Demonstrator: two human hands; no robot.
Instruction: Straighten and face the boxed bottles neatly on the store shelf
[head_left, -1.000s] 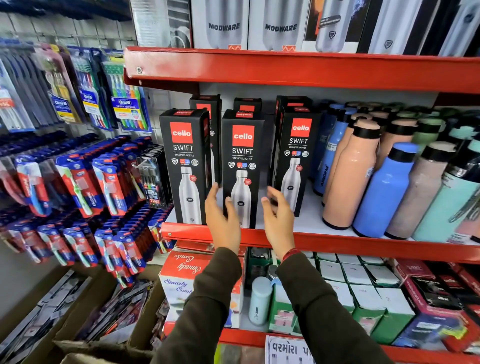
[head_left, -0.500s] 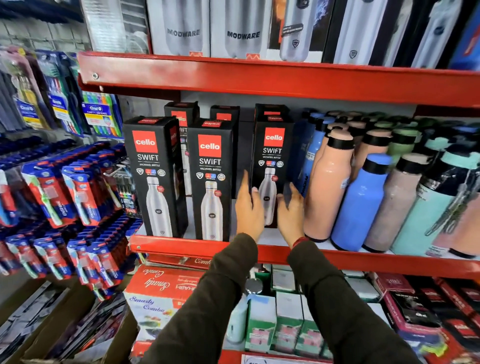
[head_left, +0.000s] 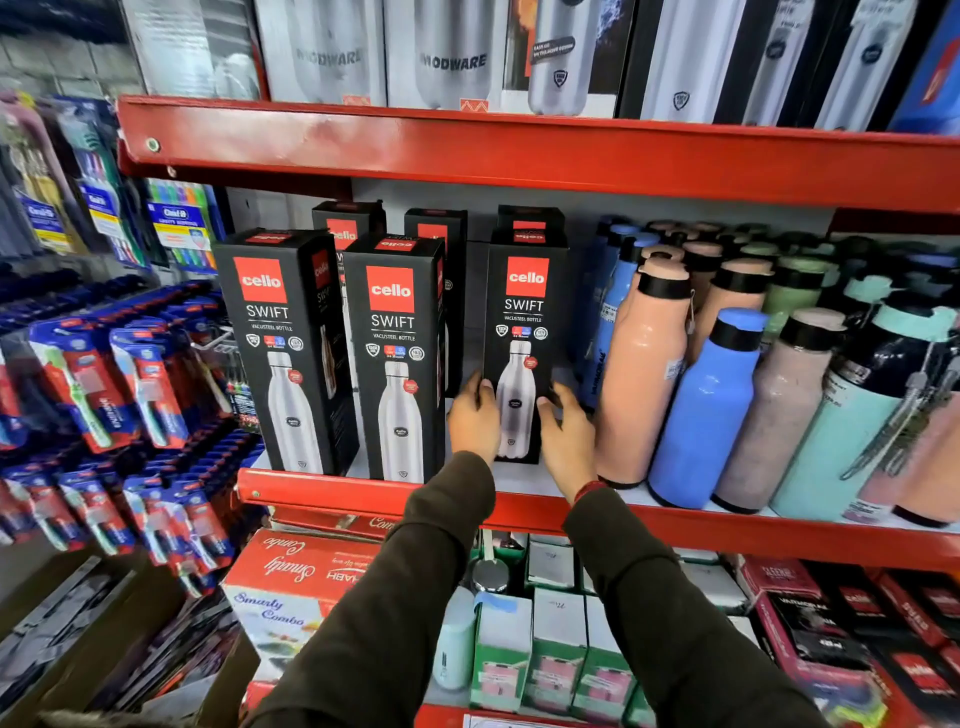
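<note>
At your far left, packs of toothbrushes (head_left: 130, 379) hang on the wall beside the red shelf (head_left: 332, 496). On that shelf, the leftmost boxed bottle (head_left: 283, 353) stands upright at the front edge, its printed face turned slightly to your left so that one side panel shows. Just beside it, the middle boxed bottle (head_left: 397, 358) also stands at the front edge, facing you almost squarely. More black boxes (head_left: 434, 228) stand behind these two, near the back wall. Next comes a gap, and in it your left hand (head_left: 472, 415) lies flat against the left side of the third boxed bottle (head_left: 524, 322), fingers pointing up and back, thumb touching the box's front corner. That box stands upright, set further back on the shelf than the other two, with another box directly behind it. Your right hand (head_left: 569, 436) presses on the box's right side, thumb across the lower front, so the box is clasped between both palms; each grip is a flat, open-fingered press rather than a curled fist. A red band shows at your right wrist, and dark sleeves cover both arms. Right of the box, and near your right hand, a peach bottle (head_left: 647, 374) stands unboxed, then a blue bottle (head_left: 706, 410), with further loose bottles in pink and mint filling the rest of the shelf to the right.
</note>
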